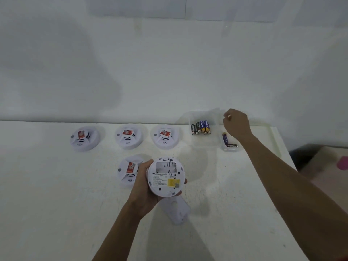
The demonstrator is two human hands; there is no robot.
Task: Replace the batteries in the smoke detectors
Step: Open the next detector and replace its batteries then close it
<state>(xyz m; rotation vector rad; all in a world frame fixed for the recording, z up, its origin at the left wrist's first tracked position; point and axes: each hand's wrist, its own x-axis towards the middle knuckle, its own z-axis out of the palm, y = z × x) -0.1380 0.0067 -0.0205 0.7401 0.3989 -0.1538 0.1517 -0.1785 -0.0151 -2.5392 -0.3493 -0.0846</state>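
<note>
The left hand [144, 187] grips an upturned smoke detector [165, 177] above the counter [56, 185], its battery bay empty. The right hand [236, 123] hovers, fingers curled, over the battery trays [212, 137]; whether it holds anything is unclear. Four other detectors [129, 136] likely remain.

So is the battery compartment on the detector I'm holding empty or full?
Empty. The smoke detector in the left hand is turned back-up, and its open battery compartment shows only bare white slots, no batteries.
</note>
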